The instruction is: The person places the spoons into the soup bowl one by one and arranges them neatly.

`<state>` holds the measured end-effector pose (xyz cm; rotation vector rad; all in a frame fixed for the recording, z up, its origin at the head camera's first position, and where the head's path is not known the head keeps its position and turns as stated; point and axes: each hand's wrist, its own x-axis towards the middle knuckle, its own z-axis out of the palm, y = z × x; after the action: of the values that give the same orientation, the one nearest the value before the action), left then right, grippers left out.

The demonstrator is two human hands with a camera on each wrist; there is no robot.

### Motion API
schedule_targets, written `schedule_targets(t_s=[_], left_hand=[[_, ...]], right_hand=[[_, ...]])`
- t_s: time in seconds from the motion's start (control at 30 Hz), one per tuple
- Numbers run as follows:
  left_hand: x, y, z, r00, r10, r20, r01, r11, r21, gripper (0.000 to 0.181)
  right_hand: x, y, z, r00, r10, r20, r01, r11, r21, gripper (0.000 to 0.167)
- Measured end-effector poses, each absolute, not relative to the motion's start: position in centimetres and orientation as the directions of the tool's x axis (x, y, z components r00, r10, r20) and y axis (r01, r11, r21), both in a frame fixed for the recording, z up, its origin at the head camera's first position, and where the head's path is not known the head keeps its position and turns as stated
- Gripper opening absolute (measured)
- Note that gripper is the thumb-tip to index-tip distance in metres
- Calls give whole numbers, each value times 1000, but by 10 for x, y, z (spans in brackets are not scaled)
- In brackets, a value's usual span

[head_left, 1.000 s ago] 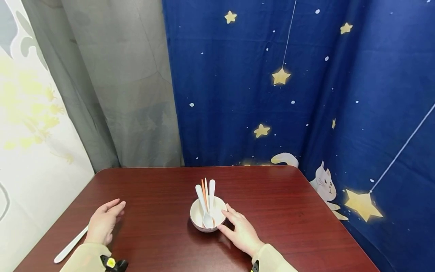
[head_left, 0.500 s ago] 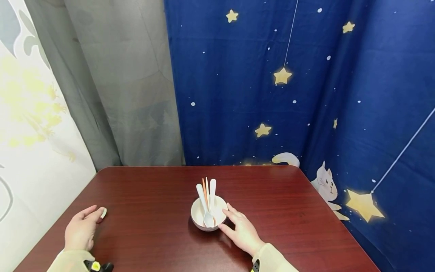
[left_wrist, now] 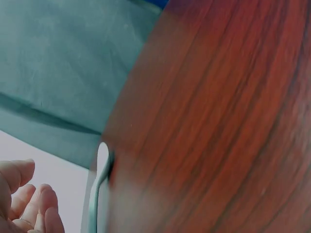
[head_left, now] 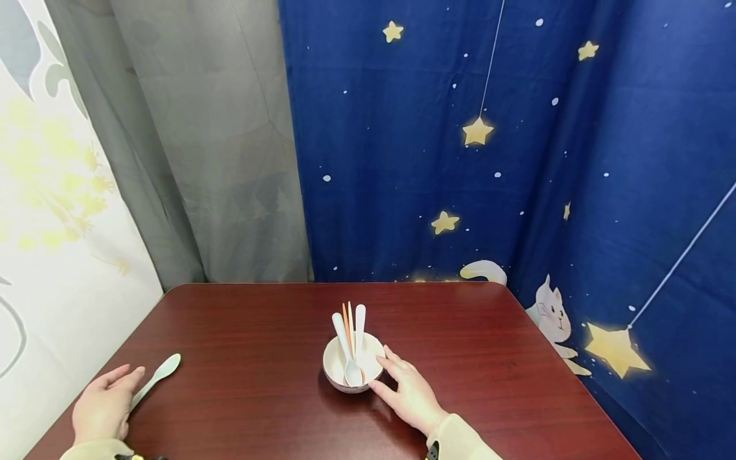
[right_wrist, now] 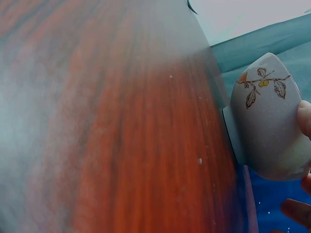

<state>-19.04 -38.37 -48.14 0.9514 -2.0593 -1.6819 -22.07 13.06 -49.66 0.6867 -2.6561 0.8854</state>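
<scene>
At the table's left, my left hand [head_left: 103, 406] hovers by a pale green spoon [head_left: 161, 372], partly covering its handle in the head view. The left wrist view shows the spoon [left_wrist: 101, 170] lying apart from the loosely bent fingers [left_wrist: 48, 206]. Near the table's middle, my right hand [head_left: 411, 391] holds the side of a white bowl [head_left: 333, 367], thumb and forefinger at its rim. A pale spoon [head_left: 342, 335], another white handle [head_left: 360, 322] and thin orange and cream sticks [head_left: 347, 319] lean inside. The right wrist view shows the bowl's leaf-patterned outside [right_wrist: 265, 121].
The dark red wooden table [head_left: 259, 332] has a rounded far left corner. Behind it hang a grey curtain [head_left: 224, 160] and a blue star-patterned curtain [head_left: 402, 160]. A white printed cloth [head_left: 69, 268] hangs along the left side.
My left hand has moved left and nearer the body, uncovering the head of the green spoon that it had hidden. The right hand and the bowl stay put.
</scene>
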Motion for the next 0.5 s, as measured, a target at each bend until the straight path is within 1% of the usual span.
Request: schedule_targets(t_s=[0.23,0.33,0.5], left_hand=[[-184,-398,-493,-714,-666,-216,-371,97,924,79],[-182,-399,-498,-713,-674,-193,-387,149,910,79],[-176,-397,-503,-711,-687,-149,-404,226,886,74]], right_hand=[[-218,130,-495,-858,-350,376,-505,704,-499,55],[-218,130,-494,-859,-349,375,-504,704,-500,55],[-218,130,-494,-859,-347,376,-503,709,-495,55]])
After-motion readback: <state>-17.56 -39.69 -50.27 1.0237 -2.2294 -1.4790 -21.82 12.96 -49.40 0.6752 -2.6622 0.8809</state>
